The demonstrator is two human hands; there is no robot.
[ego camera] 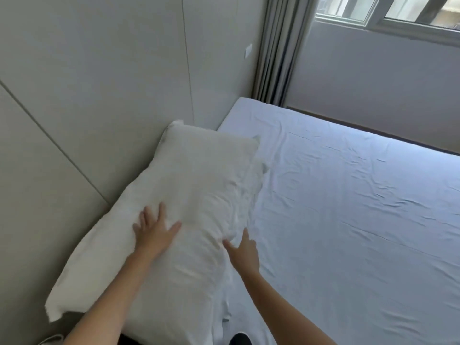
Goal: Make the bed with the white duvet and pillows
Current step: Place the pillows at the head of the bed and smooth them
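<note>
In the head view, a white pillow point(189, 207) lies at the lower left of the frame, along the grey wall panel point(99, 70), on the head end of the bed point(348, 207). The left hand point(154, 232) rests flat on the pillow, fingers point(161, 212) spread apart and holding nothing. The right hand point(245, 252) hovers at the pillow's right edge, fingers loosely apart, thumb and forefinger extended; whether it touches the fabric is unclear. A wrinkled white sheet covers the mattress to the right. A grey curtain point(278, 51) hangs at upper centre beside a window point(388, 11).
</note>
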